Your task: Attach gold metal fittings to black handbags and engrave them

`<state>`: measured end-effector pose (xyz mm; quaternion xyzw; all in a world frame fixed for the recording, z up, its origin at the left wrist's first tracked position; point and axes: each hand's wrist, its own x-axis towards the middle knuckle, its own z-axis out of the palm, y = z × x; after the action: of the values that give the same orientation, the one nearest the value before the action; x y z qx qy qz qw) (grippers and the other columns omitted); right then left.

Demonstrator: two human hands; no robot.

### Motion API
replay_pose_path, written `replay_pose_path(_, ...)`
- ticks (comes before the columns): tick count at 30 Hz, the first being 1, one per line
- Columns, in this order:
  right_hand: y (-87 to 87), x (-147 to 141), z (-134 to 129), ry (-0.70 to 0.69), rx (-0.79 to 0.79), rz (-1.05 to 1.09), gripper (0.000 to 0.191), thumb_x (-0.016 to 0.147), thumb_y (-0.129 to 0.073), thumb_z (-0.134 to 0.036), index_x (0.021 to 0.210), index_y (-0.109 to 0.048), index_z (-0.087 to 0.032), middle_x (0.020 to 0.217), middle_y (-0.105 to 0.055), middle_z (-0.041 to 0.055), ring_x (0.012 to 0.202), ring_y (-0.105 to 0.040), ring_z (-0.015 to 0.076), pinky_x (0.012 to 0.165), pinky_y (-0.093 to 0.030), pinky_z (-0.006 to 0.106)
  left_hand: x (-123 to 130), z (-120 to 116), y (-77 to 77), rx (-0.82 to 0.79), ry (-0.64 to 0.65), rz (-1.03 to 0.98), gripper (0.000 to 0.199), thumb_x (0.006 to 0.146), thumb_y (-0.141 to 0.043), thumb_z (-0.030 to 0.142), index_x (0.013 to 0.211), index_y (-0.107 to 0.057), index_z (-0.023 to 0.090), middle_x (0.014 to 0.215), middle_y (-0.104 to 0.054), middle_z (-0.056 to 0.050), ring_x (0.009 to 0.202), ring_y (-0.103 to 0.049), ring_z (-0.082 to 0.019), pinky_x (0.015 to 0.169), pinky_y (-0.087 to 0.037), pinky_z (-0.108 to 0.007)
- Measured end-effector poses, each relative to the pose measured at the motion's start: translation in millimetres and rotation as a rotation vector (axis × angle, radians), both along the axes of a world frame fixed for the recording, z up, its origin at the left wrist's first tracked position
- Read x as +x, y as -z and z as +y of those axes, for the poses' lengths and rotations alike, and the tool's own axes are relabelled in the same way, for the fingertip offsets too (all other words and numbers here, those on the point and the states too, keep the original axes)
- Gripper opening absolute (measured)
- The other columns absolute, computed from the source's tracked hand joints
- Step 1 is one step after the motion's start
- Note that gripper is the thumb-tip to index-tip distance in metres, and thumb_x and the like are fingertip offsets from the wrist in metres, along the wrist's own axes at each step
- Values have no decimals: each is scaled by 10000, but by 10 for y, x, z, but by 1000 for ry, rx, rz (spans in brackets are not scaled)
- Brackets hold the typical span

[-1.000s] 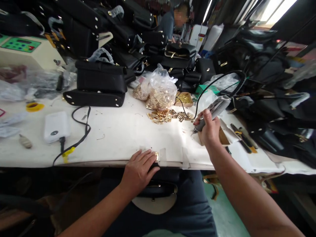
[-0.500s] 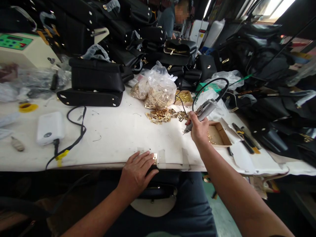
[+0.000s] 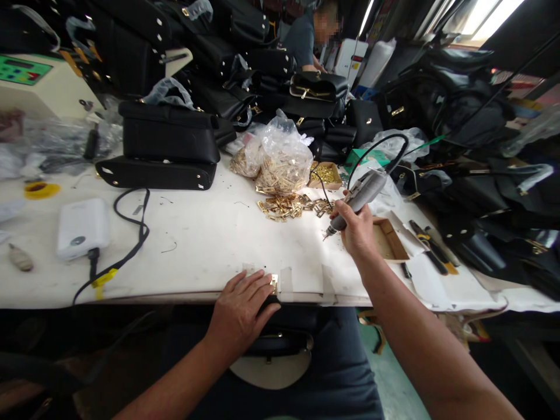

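My left hand (image 3: 240,306) lies flat at the table's front edge, fingers stretched out and thumb apart. Its fingertips touch a small gold metal plate (image 3: 274,283) on a dark piece that is mostly hidden under the palm. Below, on the lap, rests a black bag (image 3: 280,341). In my right hand (image 3: 359,230) is a grey electric screwdriver (image 3: 370,186), gripped around its lower body. The bit points down and left, just over the white table (image 3: 210,233); whether it touches something there I cannot tell. A black cable loops up from the tool's back end.
Loose gold plates (image 3: 282,207) lie before a clear plastic bag (image 3: 284,157) of more. A small cardboard box (image 3: 391,239) sits beside my right wrist, pliers (image 3: 431,245) farther right. A white power box (image 3: 83,227) is at left. Black handbags (image 3: 170,131) crowd behind; a person (image 3: 301,38) bends there.
My right hand and the screwdriver have shifted very slightly, with the tip now a little lower. My left hand stays on the gold plate. The view has moved slightly.
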<state>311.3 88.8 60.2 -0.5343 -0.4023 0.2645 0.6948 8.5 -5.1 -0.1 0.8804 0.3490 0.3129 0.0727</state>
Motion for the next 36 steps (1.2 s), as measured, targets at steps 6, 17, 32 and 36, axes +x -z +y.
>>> replay_pose_path(6, 91, 1, -20, 111, -75, -74, 457, 728, -839, -532, 931, -656, -167, 597, -623, -36, 468, -536, 120, 434, -424, 235, 5, 2, -11, 10, -6, -3, 185, 953, -678, 322, 1102, -719, 222, 1229, -761, -63, 1216, -684, -260, 1117, -477, -462)
replay_pose_path(17, 158, -55, 17, 123, -46, -61, 427, 761, -826, -517, 941, -684, -157, 598, -624, -29, 489, -552, 126, 455, -437, 236, 12, -10, -8, -18, -1, 3, 180, 967, -652, 313, 1123, -697, 234, 1259, -751, -50, 1242, -666, -263, 1125, -440, -485)
replay_pose_path(32, -124, -1181, -699, -289, -114, 218, 396, 808, -811, -496, 1014, -639, -204, 622, -564, -52, 513, -537, 124, 465, -454, 244, 21, -79, -52, -131, -19, -8, 211, 986, -626, 386, 1123, -706, 247, 1265, -748, -38, 1277, -645, -258, 1116, -413, -496)
replay_pose_path(36, -28, -1372, -778, -318, -140, 202, 401, 803, -824, -476, 1037, -651, -201, 633, -581, -47, 545, -551, 126, 511, -468, 251, 21, -88, -37, -140, -25, -3, 217, 997, -618, 370, 1160, -694, 249, 1272, -745, -24, 1288, -638, -245, 1117, -406, -495)
